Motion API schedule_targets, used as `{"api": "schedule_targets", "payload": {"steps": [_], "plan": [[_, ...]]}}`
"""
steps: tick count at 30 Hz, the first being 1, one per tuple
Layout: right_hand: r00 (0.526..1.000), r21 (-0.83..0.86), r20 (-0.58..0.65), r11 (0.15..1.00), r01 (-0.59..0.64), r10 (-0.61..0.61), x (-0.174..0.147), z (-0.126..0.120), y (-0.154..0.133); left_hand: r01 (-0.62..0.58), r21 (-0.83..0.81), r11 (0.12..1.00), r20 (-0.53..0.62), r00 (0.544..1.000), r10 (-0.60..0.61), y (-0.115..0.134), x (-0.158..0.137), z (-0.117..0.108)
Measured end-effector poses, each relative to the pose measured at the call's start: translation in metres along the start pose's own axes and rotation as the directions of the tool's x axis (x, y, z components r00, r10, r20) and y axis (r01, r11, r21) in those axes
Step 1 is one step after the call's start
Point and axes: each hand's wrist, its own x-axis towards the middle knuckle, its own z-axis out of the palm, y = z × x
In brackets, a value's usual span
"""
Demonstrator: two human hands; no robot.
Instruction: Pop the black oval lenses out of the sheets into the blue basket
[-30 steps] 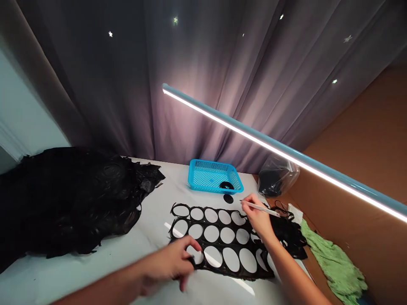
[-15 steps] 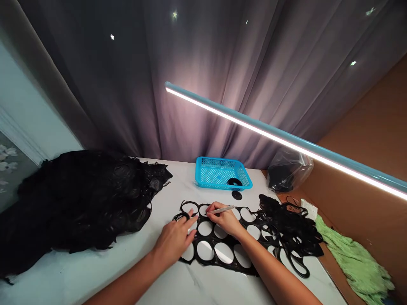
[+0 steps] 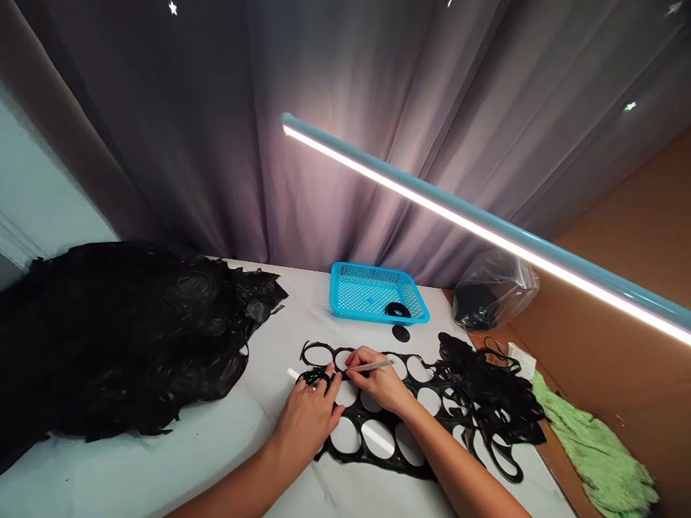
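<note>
So the left hand (image 3: 307,414) is palm down on the left part of a black sheet full of round holes (image 3: 389,464), fingers partly spread. A bunch of thin black strands (image 3: 313,377) sits right at those fingers (can't tell if they're hooked on or just lying there, sorry). The right hand (image 3: 381,378) is pinching a slim pale pen-like tool (image 3: 372,366) over the sheet's upper rows, just beside the left fingertips. The sheet lies on the white tabletop (image 3: 302,302), in front of a blue basket (image 3: 350,315), with a black disc (image 3: 400,334) between them. A tangle of black scraps (image 3: 502,388) is at the sheet's right end.
</note>
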Motion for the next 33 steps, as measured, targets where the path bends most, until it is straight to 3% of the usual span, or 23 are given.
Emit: {"api": "schedule_targets", "payload": {"steps": [3, 7, 8, 10, 13, 15, 17, 19, 23, 27, 33], "plan": [[0.996, -0.178, 0.059, 0.981, 0.079, -0.069, -0.002, 0.007, -0.005, -0.006, -0.005, 1.0, -0.002, 1.0, 0.006, -0.001, 0.0, 0.003], [0.982, -0.531, 0.141, 0.827, 0.183, -0.126, 0.001, 0.004, -0.005, -0.002, 0.003, 1.0, -0.011, 1.0, 0.002, -0.002, -0.002, 0.005], [0.991, -0.594, 0.082, 0.793, 0.135, -0.107, 0.002, -0.003, -0.001, 0.001, 0.017, 1.0, -0.008, 1.0, -0.001, -0.002, -0.003, 0.004], [0.987, -0.655, -0.152, 0.754, -0.057, -0.057, 0.004, -0.025, 0.012, 0.009, 0.032, 0.999, 0.002, 1.0, -0.009, -0.002, -0.004, 0.001], [0.878, -0.613, -0.478, 0.724, -0.315, -0.023, 0.002, -0.064, 0.03, 0.03, 0.016, 0.999, 0.012, 0.999, -0.03, -0.001, -0.002, -0.005], [0.837, -0.519, -0.547, 0.783, -0.343, 0.004, -0.004, -0.077, 0.033, 0.041, 0.005, 0.999, 0.009, 0.999, -0.041, -0.001, -0.001, -0.009], [0.866, -0.352, -0.494, 0.893, -0.279, 0.076, -0.01, -0.074, 0.025, 0.045, 0.001, 0.999, 0.004, 0.999, -0.045, -0.002, 0.0, -0.012], [0.923, -0.138, -0.356, 0.968, -0.207, 0.147, -0.016, -0.057, 0.011, 0.029, -0.009, 1.0, -0.001, 1.0, -0.029, -0.003, -0.004, -0.014], [0.978, 0.145, -0.102, 0.975, -0.169, 0.184, -0.029, -0.009, -0.015, -0.079, -0.05, 0.996, -0.023, 0.997, 0.078, -0.003, -0.025, -0.013], [0.987, 0.172, 0.034, 0.972, -0.163, 0.16, -0.043, 0.019, -0.023, -0.117, -0.031, 0.993, 0.016, 0.993, 0.117, -0.001, -0.047, -0.004], [0.99, 0.142, 0.049, 0.98, -0.136, 0.13, -0.049, 0.021, -0.025, -0.11, -0.022, 0.994, -0.014, 0.994, 0.109, 0.001, -0.056, 0.009]]}}
